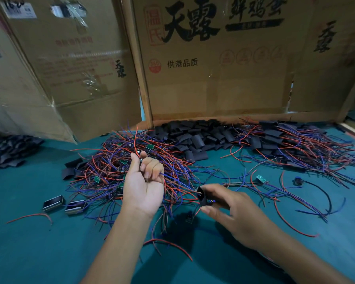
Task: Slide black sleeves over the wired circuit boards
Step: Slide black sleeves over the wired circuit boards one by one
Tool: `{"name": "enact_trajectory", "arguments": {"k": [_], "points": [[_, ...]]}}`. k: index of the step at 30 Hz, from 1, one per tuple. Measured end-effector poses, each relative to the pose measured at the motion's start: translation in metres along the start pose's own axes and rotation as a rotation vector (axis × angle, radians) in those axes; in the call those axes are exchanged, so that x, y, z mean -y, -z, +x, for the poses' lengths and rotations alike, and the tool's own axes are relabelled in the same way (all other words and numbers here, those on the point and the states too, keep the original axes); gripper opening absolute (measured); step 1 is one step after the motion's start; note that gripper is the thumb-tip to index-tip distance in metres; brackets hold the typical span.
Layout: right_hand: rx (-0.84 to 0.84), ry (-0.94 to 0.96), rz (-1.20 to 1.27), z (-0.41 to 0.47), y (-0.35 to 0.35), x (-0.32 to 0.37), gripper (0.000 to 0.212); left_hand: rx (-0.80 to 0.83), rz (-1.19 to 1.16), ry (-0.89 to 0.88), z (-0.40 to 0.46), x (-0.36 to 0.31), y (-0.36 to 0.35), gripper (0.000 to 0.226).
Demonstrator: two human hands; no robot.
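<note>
My left hand [145,181] is raised palm-up over a tangled heap of red and blue wired circuit boards [115,167], fingers curled round a small board and its wires [140,158]. My right hand [230,208] pinches an open black sleeve [202,196] just right of the heap, with wires running toward its mouth. A pile of loose black sleeves [193,138] lies behind, against the cardboard. Another heap of wired pieces with black sleeves among them [299,144] spreads at the right.
Cardboard boxes [213,68] wall off the back of the green table [39,242]. More black sleeves [6,150] lie at the far left. Two small dark metal-edged blocks [65,204] sit front left. A bare green board [260,178] and stray wires lie at the right.
</note>
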State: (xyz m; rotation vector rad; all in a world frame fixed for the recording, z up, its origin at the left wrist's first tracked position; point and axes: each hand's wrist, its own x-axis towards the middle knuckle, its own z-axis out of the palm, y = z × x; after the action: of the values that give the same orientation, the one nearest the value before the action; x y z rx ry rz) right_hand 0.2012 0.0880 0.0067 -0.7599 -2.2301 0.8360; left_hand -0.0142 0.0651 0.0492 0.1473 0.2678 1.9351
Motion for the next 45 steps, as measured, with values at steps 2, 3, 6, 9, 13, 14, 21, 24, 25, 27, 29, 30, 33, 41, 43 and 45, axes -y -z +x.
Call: {"name": "enact_trajectory", "arguments": {"k": [2, 3, 6, 9, 13, 14, 21, 24, 25, 27, 29, 30, 33, 41, 43, 45], "points": [[0.011, 0.016, -0.036, 0.000, 0.000, 0.000, 0.032, 0.002, 0.029, -0.012, -0.001, 0.000, 0.002, 0.032], [0.011, 0.024, -0.052, 0.000, 0.000, 0.000, 0.034, 0.008, 0.048, -0.020, -0.001, 0.000, 0.003, 0.031], [-0.012, 0.048, -0.100, 0.000, 0.001, 0.001, 0.035, 0.032, 0.123, -0.053, -0.002, 0.001, 0.002, 0.030], [-0.023, 0.067, -0.179, -0.001, 0.001, 0.001, 0.039, 0.058, 0.200, -0.062, -0.006, 0.008, -0.001, 0.031], [-0.080, 0.055, -0.212, -0.002, 0.000, 0.003, 0.043, 0.055, 0.262, 0.021, -0.019, 0.034, 0.000, 0.032], [-0.113, 0.051, -0.202, -0.001, 0.001, 0.003, 0.040, 0.056, 0.272, 0.051, -0.022, 0.043, 0.001, 0.030], [-0.318, 0.018, -0.136, 0.003, 0.007, 0.004, 0.024, 0.170, 0.524, 0.084, -0.032, 0.064, 0.002, 0.019], [-0.367, 0.018, -0.083, 0.003, 0.012, 0.003, 0.026, 0.186, 0.639, 0.055, -0.036, 0.064, 0.001, 0.022], [-0.374, 0.030, -0.078, 0.003, 0.013, 0.003, 0.027, 0.177, 0.665, 0.063, -0.037, 0.064, 0.000, 0.024], [-0.376, 0.056, -0.098, 0.003, 0.015, 0.004, 0.031, 0.167, 0.711, 0.084, -0.038, 0.065, -0.001, 0.024], [-0.358, 0.073, -0.132, 0.003, 0.016, 0.005, 0.036, 0.170, 0.725, 0.080, -0.038, 0.067, 0.000, 0.020], [-0.350, 0.081, -0.150, 0.003, 0.016, 0.005, 0.037, 0.170, 0.717, 0.066, -0.038, 0.068, 0.001, 0.017], [-0.352, 0.094, -0.176, 0.003, 0.019, 0.004, 0.036, 0.171, 0.665, 0.025, -0.035, 0.068, 0.003, 0.016], [-0.364, 0.143, -0.193, 0.002, 0.021, 0.004, 0.033, 0.194, 0.715, -0.054, -0.031, 0.065, 0.004, 0.026], [-0.371, 0.160, -0.195, 0.002, 0.021, 0.005, 0.033, 0.188, 0.712, -0.052, -0.031, 0.066, 0.005, 0.024], [-0.373, 0.166, -0.189, 0.002, 0.020, 0.006, 0.033, 0.196, 0.696, -0.037, -0.032, 0.067, 0.006, 0.015]]}}
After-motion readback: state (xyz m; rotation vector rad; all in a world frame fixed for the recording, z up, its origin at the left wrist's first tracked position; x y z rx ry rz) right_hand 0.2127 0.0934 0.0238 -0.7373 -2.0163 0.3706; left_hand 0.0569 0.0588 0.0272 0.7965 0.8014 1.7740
